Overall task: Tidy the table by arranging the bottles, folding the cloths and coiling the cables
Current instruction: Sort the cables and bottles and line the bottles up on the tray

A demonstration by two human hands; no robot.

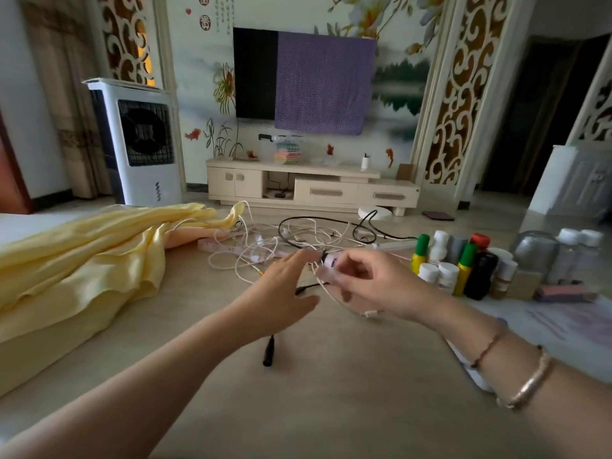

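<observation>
Cables (265, 250): tangled heap mid-worktop, between yellow cloth (82, 246) and bottles (463, 263). Right hand (374, 286) pinches a small pale coil with white loops hanging. Left hand (281, 286) splayed, empty. Advice: free one lead, then wind even loops.

A dark wall-mounted television (255, 74) hangs on the far wall, its right part draped with a purple cloth (324, 84); the wall (198, 94) around it is painted with flowers, red fish and a misty lake; below the television stands a low cream cabinet (311, 187) with doors and drawers; left of the television a white air cooler (139, 144) stands on the pale floor (463, 217); right of the television rise carved lattice panels (463, 94), then a dark doorway (536, 111).
</observation>
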